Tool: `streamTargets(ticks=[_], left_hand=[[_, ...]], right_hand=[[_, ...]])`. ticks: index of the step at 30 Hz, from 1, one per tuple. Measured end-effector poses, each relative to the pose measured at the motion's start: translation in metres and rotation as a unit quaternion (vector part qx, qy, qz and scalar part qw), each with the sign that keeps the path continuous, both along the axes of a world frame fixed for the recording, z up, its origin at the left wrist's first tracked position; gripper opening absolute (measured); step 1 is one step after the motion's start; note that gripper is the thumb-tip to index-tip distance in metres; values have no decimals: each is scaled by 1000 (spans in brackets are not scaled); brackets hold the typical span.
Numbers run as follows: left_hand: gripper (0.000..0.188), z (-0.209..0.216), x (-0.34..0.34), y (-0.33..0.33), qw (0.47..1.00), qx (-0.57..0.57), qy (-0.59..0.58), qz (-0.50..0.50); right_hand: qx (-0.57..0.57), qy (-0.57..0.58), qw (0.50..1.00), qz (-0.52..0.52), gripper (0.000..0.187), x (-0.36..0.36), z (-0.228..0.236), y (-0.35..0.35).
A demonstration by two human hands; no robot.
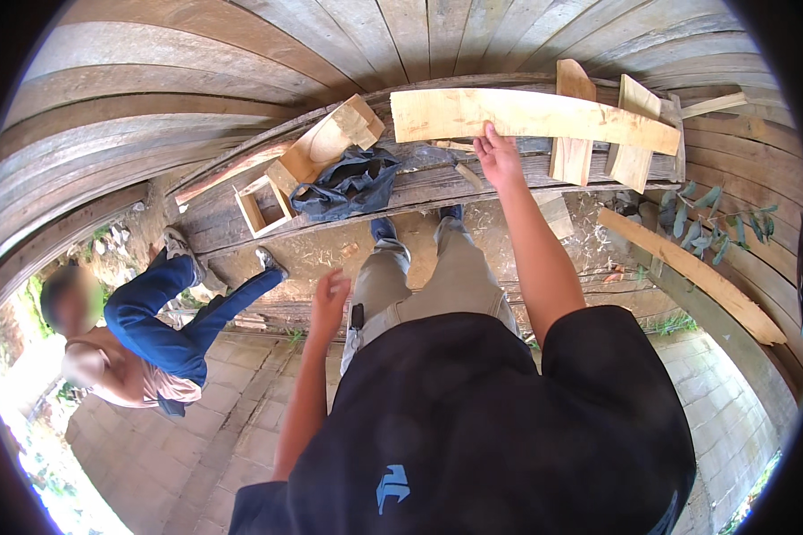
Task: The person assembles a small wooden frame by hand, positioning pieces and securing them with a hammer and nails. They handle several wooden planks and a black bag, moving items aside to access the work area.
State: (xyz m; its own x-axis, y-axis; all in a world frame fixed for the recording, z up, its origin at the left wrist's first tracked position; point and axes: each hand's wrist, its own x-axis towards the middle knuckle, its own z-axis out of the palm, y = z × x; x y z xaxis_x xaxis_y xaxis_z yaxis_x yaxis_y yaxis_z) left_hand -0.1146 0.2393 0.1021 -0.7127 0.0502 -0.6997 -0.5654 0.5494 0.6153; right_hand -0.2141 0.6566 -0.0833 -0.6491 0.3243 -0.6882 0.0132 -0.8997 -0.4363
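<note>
A long, pale wooden board (535, 116) lies sideways above the far bench, its left end rough-cut. My right hand (498, 159) reaches forward and grips the board's near edge, fingertips on its face. Hanging by my left thigh, my left hand (331, 297) has loosely bent fingers held apart, with nothing in them. Two shorter boards (571, 160) (632, 163) stick out from behind the long board's right part. Left of the board, a black plastic bag (348, 185) rests crumpled against a small open wooden box (264, 207); a longer wooden piece (326, 138) sits behind them.
The weathered plank bench (410, 190) runs along a wooden wall (330, 45). At right, a long plank (698, 275) leans beside a leafy branch (709, 223). A person in blue trousers (156, 312) sits at left. Paving blocks (241, 392) cover the ground behind me.
</note>
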Motion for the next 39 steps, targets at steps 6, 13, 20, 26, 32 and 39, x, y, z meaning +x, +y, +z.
streamTargets(ticks=[6,13,20,26,32,39], left_hand=[[64,23,-80,86,974,164,157,12],[54,65,-141,145,958,259,123,-25],[28,65,-144,152,964,230,127,-51],[26,60,-140,149,965,183,163,-87],[17,46,-137,131,921,307,198,-135],[63,58,-136,132,928,215,285,-109]], right_hand=[[-17,44,999,23,38,31,74,-33],[-3,30,999,42,36,62,122,-70],[13,48,989,136,33,76,135,-52],[-100,-2,994,-53,60,80,117,-17],[-105,-14,980,-167,71,72,141,42],[-148,126,969,-155,46,89,98,35]])
